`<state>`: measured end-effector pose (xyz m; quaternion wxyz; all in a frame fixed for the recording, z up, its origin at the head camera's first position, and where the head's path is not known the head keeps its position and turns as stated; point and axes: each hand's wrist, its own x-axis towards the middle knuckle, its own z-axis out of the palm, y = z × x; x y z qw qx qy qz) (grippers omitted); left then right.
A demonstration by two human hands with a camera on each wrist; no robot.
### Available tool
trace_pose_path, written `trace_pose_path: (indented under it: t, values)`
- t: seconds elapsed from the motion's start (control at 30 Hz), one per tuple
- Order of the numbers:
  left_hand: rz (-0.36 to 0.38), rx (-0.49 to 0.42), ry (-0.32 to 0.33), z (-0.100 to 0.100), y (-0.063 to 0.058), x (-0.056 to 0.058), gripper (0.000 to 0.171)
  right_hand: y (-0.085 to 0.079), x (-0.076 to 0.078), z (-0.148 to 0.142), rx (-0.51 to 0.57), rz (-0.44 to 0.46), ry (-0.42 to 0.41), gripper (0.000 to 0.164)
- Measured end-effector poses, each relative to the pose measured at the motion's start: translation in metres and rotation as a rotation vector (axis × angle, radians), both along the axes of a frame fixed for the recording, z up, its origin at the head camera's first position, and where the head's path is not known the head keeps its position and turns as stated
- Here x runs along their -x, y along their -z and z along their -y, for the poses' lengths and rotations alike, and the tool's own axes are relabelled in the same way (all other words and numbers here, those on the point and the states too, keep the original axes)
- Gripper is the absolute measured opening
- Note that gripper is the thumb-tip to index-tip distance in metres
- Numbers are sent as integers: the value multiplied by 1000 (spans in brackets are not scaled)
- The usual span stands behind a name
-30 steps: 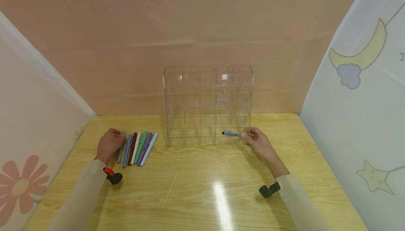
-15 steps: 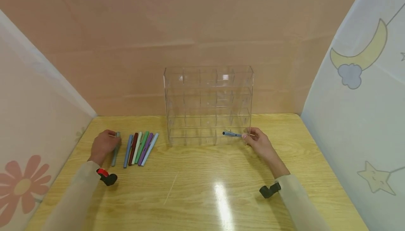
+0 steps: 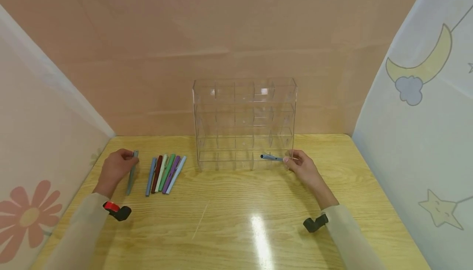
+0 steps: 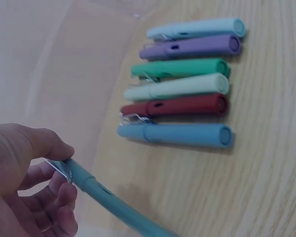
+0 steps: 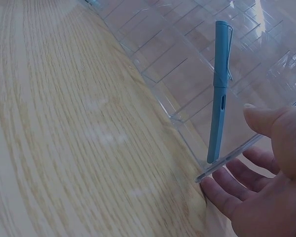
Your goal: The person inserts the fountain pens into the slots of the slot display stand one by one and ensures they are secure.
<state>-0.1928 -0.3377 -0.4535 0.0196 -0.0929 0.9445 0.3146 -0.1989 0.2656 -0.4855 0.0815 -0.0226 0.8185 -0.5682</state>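
My left hand [image 3: 116, 167] pinches the cap end of a grey-green pen [image 4: 116, 202] by its clip, thumb on one side and fingertips on the other. Its barrel slants down toward the table, left of a row of several capped pens. Nearest in that row is a blue pen [image 4: 180, 134], then a dark red pen [image 4: 182, 105]. My right hand [image 3: 303, 169] holds the lower right side of a clear compartment rack [image 3: 244, 140], thumb in front and fingers around the outer wall. Inside the rack by that corner rests another blue pen [image 5: 218, 94], apart from the thumb.
Farther along the row lie a whitish pen [image 4: 180, 89], a green pen [image 4: 182, 68], a purple pen [image 4: 192, 48] and a light blue pen [image 4: 202, 28]. The wooden table [image 3: 221, 220] meets a back wall cloth [image 3: 148, 97] behind the rack, with patterned cloths on both sides.
My left hand has drawn the grey-green pen leftward, away from the row, and the gap to the blue pen has widened. My right hand stays at the rack.
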Motion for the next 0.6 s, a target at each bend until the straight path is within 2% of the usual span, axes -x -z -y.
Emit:
trace_pose_path:
  t: [0.2,0.37,0.6]
  values:
    - [-37,13,16,-8,-19,-8,50,-1,-1,0,-4,9,-1,70]
    - [-53,23,27,-13,-30,-12,49,-1,-2,0,3,5,-6,70]
    - [-162,40,42,-16,-40,-15,43,-1,-1,0,4,3,1,69]
